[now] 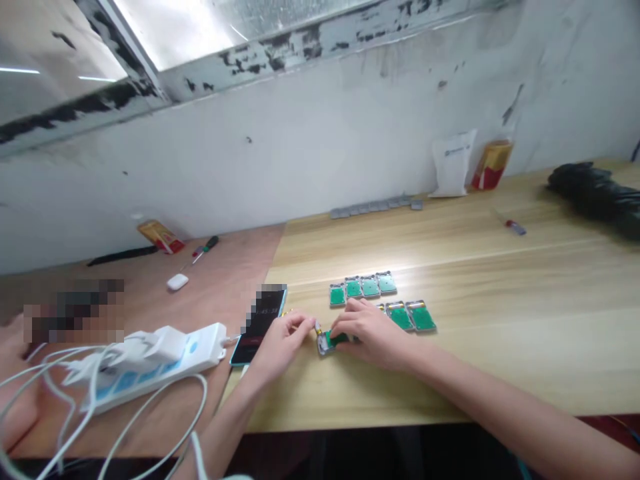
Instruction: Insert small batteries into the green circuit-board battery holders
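My left hand (283, 343) and my right hand (373, 335) meet over a small green circuit board in a grey frame (327, 342), near the front of the wooden table (320, 407). The fingertips of my left hand pinch its gold-coloured end, while the fingers of my right hand curl over its green face and hide part of it. Just beyond my right hand lie similar boards: a row of several (363, 290) and a second row of several (410, 315), partly covered by my fingers. A black smartphone (260, 323) lies left of my left hand.
A white power strip (150, 360) with plugs and white cables (100, 407) lies on a pink-brown board at left, beside a white mouse (177, 282) and a screwdriver (205, 250). Along the wall are grey parts (375, 209), a white bag (453, 163) and a black bag (595, 190).
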